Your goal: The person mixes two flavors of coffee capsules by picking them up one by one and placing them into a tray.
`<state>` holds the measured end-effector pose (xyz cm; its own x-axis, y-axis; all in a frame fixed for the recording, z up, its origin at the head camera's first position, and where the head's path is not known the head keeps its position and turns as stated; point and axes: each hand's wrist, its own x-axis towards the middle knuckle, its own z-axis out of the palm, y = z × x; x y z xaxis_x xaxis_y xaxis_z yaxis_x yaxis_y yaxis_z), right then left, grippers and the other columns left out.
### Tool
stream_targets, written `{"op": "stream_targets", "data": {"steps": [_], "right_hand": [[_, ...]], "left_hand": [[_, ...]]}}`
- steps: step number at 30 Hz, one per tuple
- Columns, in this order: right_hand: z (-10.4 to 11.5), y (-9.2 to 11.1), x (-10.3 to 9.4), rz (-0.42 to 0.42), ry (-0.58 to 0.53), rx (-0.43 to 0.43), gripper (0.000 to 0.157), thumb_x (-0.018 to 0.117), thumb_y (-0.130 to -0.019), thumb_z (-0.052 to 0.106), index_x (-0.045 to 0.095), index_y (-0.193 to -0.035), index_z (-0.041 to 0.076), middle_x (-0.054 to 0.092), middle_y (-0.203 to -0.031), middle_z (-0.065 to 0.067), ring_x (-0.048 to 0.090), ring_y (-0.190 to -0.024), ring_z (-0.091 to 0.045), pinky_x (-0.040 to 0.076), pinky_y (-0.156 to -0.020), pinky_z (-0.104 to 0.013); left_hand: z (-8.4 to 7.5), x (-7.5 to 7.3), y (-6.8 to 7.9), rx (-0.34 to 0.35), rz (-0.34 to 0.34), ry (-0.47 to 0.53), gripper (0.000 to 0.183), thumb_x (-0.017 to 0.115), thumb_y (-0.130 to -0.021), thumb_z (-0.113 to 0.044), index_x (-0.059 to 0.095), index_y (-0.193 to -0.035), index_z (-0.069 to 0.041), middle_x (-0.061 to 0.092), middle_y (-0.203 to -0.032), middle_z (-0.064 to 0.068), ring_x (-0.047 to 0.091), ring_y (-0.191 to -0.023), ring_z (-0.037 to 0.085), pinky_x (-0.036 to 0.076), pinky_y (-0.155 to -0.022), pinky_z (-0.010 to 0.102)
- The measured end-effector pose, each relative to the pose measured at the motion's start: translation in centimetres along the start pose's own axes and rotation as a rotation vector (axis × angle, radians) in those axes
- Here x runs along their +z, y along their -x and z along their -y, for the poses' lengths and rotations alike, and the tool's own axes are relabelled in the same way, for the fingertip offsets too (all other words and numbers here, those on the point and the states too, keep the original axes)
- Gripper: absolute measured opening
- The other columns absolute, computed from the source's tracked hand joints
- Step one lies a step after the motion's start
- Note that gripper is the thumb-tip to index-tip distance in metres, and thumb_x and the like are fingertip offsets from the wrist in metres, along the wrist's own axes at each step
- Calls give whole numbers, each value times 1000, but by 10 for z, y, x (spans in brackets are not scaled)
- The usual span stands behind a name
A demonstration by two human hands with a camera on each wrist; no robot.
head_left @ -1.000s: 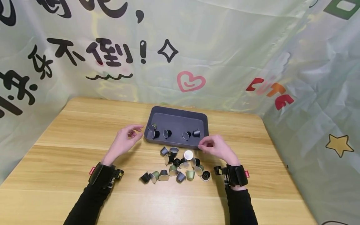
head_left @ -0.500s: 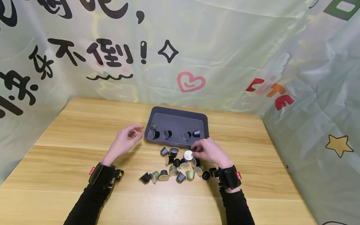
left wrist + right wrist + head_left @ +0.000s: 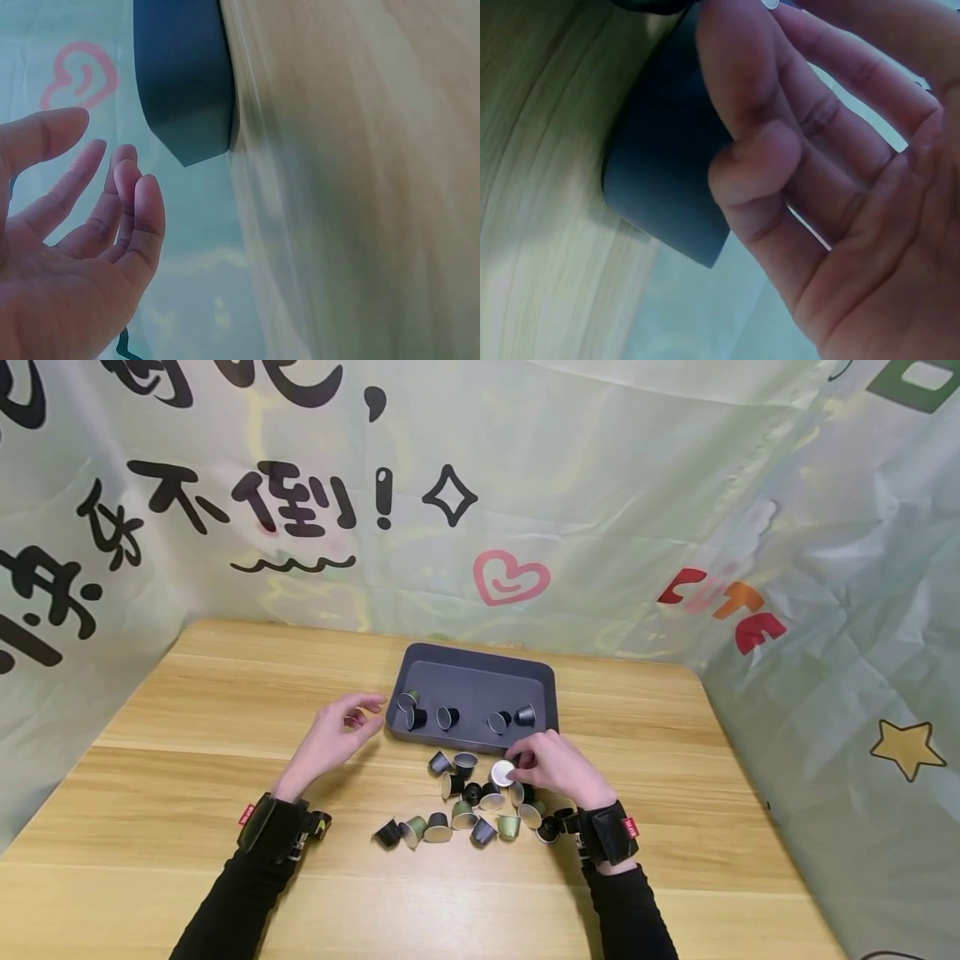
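Note:
My right hand (image 3: 557,767) is at the upper edge of a loose pile of coffee capsules. Its thumb and forefinger pinch a capsule with a white lid (image 3: 501,772) at its right side. Seen from the right wrist, the hand's other fingers (image 3: 757,165) are curled, and only a sliver of the white lid shows at the top. To the left, my left hand (image 3: 337,732) hovers by the tray's left end, fingers loosely bent and holding nothing. The dark grey tray (image 3: 480,681) has several capsules lying along its near side and left end.
Several black, green, grey and blue capsules lie on the wooden table (image 3: 225,860) in front of the tray, among them a light green capsule (image 3: 508,827) and a black capsule (image 3: 387,834) at the left. A printed cloth (image 3: 600,527) hangs behind the table.
My right hand has moved left from the tray's near right corner to the white-lidded capsule, its fingers closing at the lid's edge. My left hand has stayed in place.

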<state>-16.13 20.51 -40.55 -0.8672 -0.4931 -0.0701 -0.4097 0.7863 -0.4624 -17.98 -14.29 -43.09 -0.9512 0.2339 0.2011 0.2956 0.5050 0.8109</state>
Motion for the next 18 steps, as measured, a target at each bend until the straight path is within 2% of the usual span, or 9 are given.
{"op": "stream_targets", "data": {"steps": [5, 18], "right_hand": [[0, 0, 0, 10, -15, -16, 23, 80, -84, 14, 76, -105, 6, 72, -75, 3, 59, -63, 0, 50, -60, -17], [3, 0, -1, 31, -78, -32, 5, 77, -87, 11, 73, -88, 12, 68, -74, 5, 56, -63, -3, 48, -58, -18]], "left_hand": [[0, 1, 0, 11, 4, -1, 36, 67, -94, -7, 62, -128, 3, 69, -119, 23, 66, -90, 24, 55, -84, 26], [0, 1, -1, 10, 14, 0, 35, 66, -94, -5, 63, -128, 3, 69, -118, 23, 65, -90, 23, 56, -83, 26]]}}
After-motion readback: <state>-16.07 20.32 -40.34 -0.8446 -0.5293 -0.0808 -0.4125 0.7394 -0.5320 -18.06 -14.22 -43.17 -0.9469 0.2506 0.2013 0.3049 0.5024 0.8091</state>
